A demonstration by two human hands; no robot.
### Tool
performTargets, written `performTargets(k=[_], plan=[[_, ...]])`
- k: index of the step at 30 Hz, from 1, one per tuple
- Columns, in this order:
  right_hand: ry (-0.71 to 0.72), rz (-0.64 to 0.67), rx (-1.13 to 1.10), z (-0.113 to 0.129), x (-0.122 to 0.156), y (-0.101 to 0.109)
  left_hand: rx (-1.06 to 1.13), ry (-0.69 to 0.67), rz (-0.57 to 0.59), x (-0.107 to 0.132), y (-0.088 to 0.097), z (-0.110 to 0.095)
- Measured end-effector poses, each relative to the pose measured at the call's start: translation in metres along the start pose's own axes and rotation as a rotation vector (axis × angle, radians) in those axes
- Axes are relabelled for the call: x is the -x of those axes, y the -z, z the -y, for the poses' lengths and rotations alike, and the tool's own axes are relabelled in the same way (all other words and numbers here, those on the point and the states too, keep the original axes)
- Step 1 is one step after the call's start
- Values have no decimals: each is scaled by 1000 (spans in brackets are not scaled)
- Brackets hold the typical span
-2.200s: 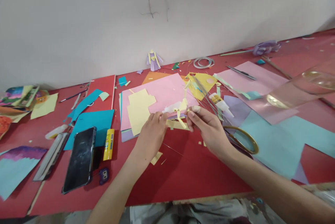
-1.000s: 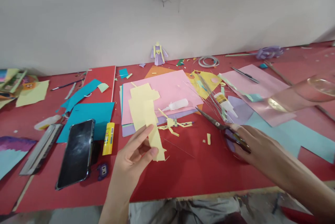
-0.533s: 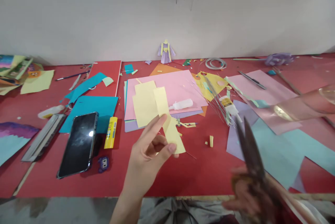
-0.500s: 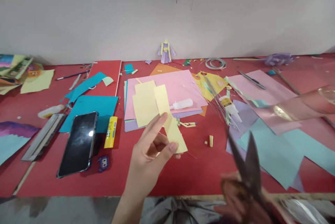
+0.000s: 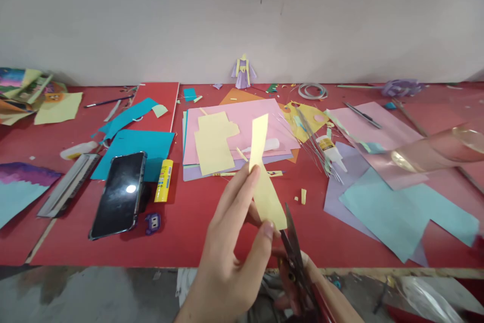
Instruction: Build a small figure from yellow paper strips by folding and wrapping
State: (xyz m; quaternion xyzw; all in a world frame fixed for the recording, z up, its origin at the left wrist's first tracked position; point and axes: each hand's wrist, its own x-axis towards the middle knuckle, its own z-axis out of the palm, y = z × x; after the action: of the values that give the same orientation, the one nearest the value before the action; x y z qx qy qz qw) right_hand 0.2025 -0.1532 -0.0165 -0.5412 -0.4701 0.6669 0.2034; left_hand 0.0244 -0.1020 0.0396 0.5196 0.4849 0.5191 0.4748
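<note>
Across the red desk (image 5: 196, 245), coloured papers (image 5: 242, 106) lie spread

Above the front edge are the left hand (image 5: 234, 262) and, partly hidden, the right hand (image 5: 287, 290). The right grip wraps around the scissors (image 5: 297, 257), blades apart. The left grip pinches a pale yellow strip (image 5: 270, 199), raised above the desk, its lower corner beside the blades; whether they touch, I cannot tell.

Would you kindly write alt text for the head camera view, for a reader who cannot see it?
A left hand holds a pale yellow paper strip, with open scissors in the right hand at its lower end. The red table bears coloured paper, a phone, a glue stick and a paper figure.
</note>
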Motion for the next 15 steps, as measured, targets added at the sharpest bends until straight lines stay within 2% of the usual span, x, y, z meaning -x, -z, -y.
performTargets(k=[7,11,15], plan=[[-13,-48,-105,-2,-21,-8,-90,15,61,4,-3,9],[5,-6,-86,3,-15,-4,-58,25,38,3,-4,9],[109,-2,35,19,-3,5,-19,45,3,2,-7,7]])
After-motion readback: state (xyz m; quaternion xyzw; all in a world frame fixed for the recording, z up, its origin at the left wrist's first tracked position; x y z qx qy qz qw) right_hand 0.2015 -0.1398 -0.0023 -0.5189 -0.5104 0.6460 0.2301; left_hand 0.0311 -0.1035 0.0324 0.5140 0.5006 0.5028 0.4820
